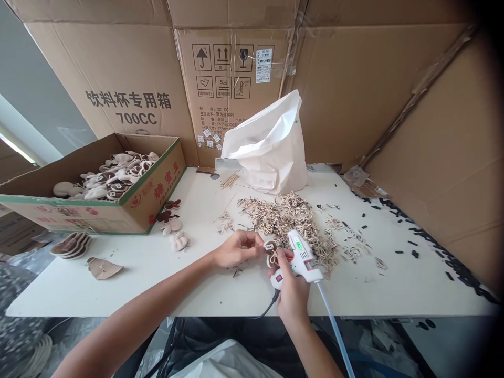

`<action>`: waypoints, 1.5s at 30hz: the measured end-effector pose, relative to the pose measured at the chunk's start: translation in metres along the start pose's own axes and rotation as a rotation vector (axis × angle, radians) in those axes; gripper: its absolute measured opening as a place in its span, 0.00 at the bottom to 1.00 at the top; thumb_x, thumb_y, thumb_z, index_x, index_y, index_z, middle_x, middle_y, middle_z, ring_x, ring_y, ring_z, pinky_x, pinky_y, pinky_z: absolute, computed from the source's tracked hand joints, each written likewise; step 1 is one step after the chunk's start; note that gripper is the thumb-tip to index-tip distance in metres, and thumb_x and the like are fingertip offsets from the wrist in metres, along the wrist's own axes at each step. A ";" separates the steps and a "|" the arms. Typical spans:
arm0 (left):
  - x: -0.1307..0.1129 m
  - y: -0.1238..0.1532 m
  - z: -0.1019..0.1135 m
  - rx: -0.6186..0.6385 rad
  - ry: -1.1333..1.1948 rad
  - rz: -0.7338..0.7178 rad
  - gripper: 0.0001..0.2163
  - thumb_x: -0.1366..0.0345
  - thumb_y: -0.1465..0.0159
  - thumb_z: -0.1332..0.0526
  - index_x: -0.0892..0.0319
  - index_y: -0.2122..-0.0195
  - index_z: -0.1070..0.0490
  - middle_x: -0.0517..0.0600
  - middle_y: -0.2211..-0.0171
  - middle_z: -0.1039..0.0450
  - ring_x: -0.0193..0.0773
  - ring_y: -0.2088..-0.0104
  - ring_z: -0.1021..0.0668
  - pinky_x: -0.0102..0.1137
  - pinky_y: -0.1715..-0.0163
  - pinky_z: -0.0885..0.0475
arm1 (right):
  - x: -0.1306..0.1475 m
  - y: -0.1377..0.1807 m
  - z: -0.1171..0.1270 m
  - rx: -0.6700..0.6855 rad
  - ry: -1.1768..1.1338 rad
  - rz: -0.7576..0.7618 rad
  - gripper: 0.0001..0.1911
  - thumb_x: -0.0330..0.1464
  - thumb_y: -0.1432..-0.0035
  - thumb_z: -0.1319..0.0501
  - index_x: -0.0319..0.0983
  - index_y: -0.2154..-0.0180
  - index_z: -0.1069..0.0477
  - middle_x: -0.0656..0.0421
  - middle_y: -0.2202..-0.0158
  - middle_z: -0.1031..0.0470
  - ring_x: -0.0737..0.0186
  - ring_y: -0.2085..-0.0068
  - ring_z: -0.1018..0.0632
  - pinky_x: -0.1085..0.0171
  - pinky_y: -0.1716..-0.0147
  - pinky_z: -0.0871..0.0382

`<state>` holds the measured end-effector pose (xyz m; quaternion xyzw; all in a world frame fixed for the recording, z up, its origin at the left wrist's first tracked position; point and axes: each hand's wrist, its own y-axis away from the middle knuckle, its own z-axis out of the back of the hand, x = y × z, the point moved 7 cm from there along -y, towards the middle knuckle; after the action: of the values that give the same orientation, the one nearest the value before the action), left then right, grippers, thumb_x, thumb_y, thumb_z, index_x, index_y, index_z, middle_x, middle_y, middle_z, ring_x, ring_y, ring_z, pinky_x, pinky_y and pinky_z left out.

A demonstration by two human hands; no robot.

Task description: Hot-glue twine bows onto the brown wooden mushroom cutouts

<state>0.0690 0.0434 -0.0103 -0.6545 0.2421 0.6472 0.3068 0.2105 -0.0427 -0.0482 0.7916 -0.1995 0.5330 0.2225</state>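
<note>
My right hand point(293, 289) is wrapped round a white hot glue gun point(302, 255) with a lit green display. A long, pale glue stick point(333, 320) trails from its rear. Between my hands is a small brown plush piece point(270, 246) with a white label and a pale cord loop at its lower side. My right fingertips touch that piece beside the gun. My left hand point(238, 248), its fingers curled, pinches at the piece's left edge; the exact contact is partly hidden. Just beyond lies a heap of beige cord loops point(285, 215).
An open carton point(134, 212) of plush pieces stands at the left; several more plush pieces point(173, 227) lie beside it. A white bag point(271, 163) stands behind the heap. Black bits point(415, 254) litter the right side. Tall cardboard walls point(354, 79) enclose the table's back and right.
</note>
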 end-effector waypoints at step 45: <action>0.004 0.000 -0.002 0.036 0.025 0.023 0.11 0.60 0.37 0.32 0.64 0.65 0.28 0.49 0.69 0.28 0.31 0.70 0.30 0.27 0.69 0.37 | -0.002 0.001 -0.002 0.020 -0.016 -0.028 0.22 0.46 0.49 0.22 0.39 0.63 0.25 0.61 0.70 0.23 0.68 0.79 0.28 0.67 0.80 0.36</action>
<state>0.0709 0.0424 -0.0148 -0.6540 0.2651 0.6379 0.3082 0.2084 -0.0424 -0.0490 0.8006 -0.1848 0.5256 0.2206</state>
